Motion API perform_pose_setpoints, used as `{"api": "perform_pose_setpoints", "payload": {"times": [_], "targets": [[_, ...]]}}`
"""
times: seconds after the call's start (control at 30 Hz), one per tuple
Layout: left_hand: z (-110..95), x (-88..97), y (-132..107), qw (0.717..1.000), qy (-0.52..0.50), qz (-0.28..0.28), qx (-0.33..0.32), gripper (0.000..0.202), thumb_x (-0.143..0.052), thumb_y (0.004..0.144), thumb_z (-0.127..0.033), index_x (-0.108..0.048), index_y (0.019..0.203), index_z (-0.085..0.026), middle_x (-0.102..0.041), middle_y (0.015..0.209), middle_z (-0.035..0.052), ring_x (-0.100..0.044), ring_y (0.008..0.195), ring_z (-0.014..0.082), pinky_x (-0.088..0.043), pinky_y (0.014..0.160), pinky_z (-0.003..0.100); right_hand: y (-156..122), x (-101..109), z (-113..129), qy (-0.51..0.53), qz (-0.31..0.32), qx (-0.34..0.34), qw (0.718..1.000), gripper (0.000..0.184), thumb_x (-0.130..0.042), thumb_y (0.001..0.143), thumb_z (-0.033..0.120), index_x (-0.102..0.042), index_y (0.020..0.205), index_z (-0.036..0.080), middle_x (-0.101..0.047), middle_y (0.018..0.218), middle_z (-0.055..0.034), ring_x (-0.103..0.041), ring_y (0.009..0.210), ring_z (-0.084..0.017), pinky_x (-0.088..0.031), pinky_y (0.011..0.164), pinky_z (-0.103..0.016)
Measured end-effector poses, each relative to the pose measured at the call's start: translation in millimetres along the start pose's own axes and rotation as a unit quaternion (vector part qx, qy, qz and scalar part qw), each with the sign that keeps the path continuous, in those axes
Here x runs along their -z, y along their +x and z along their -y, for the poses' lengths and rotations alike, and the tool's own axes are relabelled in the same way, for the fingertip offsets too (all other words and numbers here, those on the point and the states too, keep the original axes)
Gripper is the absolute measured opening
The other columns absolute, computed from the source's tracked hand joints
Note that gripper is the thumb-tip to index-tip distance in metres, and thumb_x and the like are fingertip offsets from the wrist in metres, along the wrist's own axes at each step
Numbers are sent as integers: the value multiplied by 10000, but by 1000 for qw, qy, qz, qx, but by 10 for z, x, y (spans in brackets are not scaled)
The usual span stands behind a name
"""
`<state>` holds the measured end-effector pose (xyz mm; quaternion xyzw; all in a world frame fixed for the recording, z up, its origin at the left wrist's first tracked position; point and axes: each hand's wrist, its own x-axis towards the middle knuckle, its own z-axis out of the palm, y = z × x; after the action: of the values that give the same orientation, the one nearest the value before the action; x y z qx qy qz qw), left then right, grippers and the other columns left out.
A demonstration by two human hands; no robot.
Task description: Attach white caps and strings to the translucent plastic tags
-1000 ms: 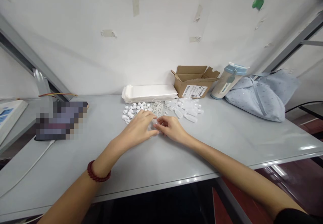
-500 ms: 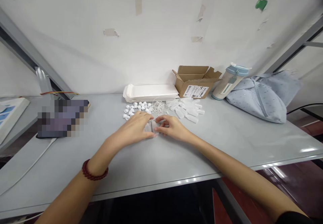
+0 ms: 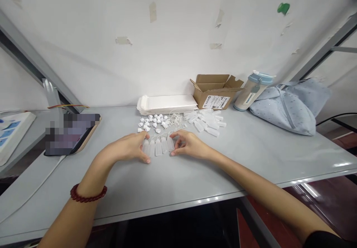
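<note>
A row of several small clear plastic bottles (image 3: 158, 146) lies side by side on the grey table (image 3: 178, 177) between my hands. My left hand (image 3: 126, 148) rests at the row's left end, fingers curled, thumb and fingertips touching the leftmost bottle. At the right end, my right hand (image 3: 187, 144) has its fingers bent and touches the rightmost bottle. Behind the row lie several small white caps (image 3: 152, 121), a tangle of white loops (image 3: 175, 119) and a heap of more clear bottles (image 3: 208, 119).
A stack of white flat bags (image 3: 166, 104) and an open cardboard box (image 3: 214, 89) stand by the wall. A blue-lidded tumbler (image 3: 252, 91) and a light blue cloth bag (image 3: 287, 104) are at right. A tablet (image 3: 71, 133) with a white cable lies at left.
My hands have drawn apart, the left one moving left and nearer to me. The bottles they covered now show, spread in a row between them.
</note>
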<state>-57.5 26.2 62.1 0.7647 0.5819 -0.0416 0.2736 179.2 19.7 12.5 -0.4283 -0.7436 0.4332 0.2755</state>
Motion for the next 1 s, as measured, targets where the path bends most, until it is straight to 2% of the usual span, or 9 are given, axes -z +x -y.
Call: {"api": "perform_pose_setpoints", "payload": {"times": [0.2,0.53,0.63,0.73,0.87,1.0], "targets": [[-11,5,15,1000,5,-7,1,711,-648,552,-505,-517,1169,-178,-629,873,51,-607,794,259,-436,615,292,-23,-23,65,-13,3,-18,1000,494,-799,627,260,-573,1050,141,-619,941,-45,-610,705,-117,-496,668,-274],[5,2,5,1000,13,-10,-6,697,-652,548,-520,-540,1159,-203,-639,861,47,-618,794,267,-438,617,295,-13,-128,-7,-5,-48,-15,999,442,-794,630,271,-569,987,139,-623,965,-56,-602,677,-109,-497,624,-264],[-8,-7,0,1000,20,-7,-4,769,-661,538,-549,-514,1203,-191,-653,909,70,-622,825,286,-444,636,306,-15,-146,-15,-5,-51,-14,999,441,-795,630,272,-568,986,146,-623,960,-52,-601,676,-109,-501,624,-266],[-43,-49,-8,999,35,-29,-3,841,-651,542,-600,-473,1250,-181,-658,982,109,-622,865,321,-447,641,324,-15,-167,-21,-14,-59,-8,998,445,-800,622,251,-566,986,147,-616,973,-55,-599,670,-105,-501,621,-264],[-100,-112,-13,995,79,-53,18,804,-619,575,-634,-474,1227,-187,-657,1003,153,-621,904,374,-447,641,359,-10,-188,-23,-24,-66,0,998,442,-803,620,228,-565,983,143,-605,985,-55,-591,655,-95,-498,611,-260],[-115,-125,-13,995,80,-58,11,756,-613,599,-610,-472,1208,-185,-663,966,160,-623,891,383,-446,643,375,-3,-193,-11,-32,-63,-6,997,440,-806,620,227,-569,982,145,-595,998,-57,-587,638,-89,-492,607,-261]]}}
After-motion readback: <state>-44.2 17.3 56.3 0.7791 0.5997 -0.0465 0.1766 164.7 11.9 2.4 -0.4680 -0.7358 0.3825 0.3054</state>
